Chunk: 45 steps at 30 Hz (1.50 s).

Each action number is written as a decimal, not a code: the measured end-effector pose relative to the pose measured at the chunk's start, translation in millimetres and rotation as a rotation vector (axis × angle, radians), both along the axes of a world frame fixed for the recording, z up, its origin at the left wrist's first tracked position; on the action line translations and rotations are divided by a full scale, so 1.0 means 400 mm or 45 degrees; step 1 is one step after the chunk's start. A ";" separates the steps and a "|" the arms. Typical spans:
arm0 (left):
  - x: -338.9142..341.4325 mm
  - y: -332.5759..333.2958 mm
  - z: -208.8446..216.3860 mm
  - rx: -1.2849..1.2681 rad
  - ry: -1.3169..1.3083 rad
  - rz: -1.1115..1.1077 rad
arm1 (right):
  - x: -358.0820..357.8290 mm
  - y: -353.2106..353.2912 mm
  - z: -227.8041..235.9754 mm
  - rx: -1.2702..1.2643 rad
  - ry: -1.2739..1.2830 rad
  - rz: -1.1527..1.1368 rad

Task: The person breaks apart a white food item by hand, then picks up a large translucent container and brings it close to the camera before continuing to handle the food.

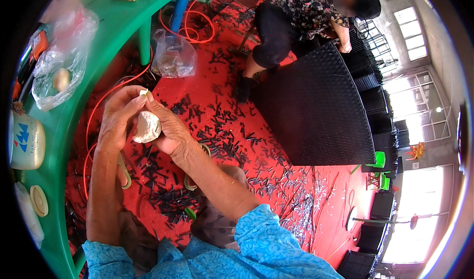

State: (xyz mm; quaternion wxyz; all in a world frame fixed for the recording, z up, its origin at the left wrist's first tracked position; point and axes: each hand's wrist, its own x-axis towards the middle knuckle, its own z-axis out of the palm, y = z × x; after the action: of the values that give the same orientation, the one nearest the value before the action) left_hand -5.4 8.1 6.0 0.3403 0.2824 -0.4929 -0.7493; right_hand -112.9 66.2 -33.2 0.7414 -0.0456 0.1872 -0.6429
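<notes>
My right hand (170,130) is closed round a white, rough-surfaced lump (147,127) that looks like a piece of steamed bun. Thumb and finger of my left hand (120,112) pinch a small pale piece (143,93), and the fingertips of my right hand meet it there too. Both hands are raised together in front of me, above the red floor and beside the green table (111,17). On that table a clear plastic bag (74,47) holds a round, pale thing (61,79).
A white tub (28,142) and a round lid (39,201) are on the table. Black scraps (222,136) litter the red floor (170,94). An orange hose (87,153) runs past the table. Beyond, a person (301,12) bends over a black woven panel (316,106).
</notes>
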 end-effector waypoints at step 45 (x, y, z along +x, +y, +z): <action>-0.005 0.002 0.002 -0.006 -0.024 0.018 | 0.001 0.001 0.011 0.035 0.025 -0.034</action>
State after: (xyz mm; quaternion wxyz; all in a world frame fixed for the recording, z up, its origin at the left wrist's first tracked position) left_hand -7.5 8.8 6.6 0.3416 0.2920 -0.4958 -0.7431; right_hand -112.7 66.7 -28.9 0.7315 -0.0393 0.2037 -0.6495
